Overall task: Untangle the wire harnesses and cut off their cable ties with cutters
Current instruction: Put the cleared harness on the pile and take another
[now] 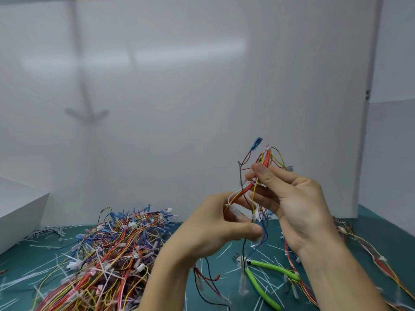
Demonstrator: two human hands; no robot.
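Both hands are raised above the green mat (pixel 370 223). The left hand (pixel 213 225) pinches the lower end of a wire harness (pixel 266 157), and the right hand (pixel 294 198) pinches its middle between thumb and fingertips. Beneath them, green-handled cutters (pixel 267 265) lie among cut cable ties (pixel 224 250). A tangled harness pile (pixel 107 254) sits to the left, with a white panel (pixel 202 86) behind.

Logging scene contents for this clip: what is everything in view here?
held harness: one, red, yellow, blue wires, raised between both hands
pile: one, multicoloured harnesses, mat's left
loose harnesses: a few, mostly red, mat's right
cutters: one, green handles, on mat, centre-right
ties: many, white, scattered on mat
mat: one, teal, underneath
box: one, white, far left
panels: white, behind
left hand: pinches held harness low
right hand: pinches it higher
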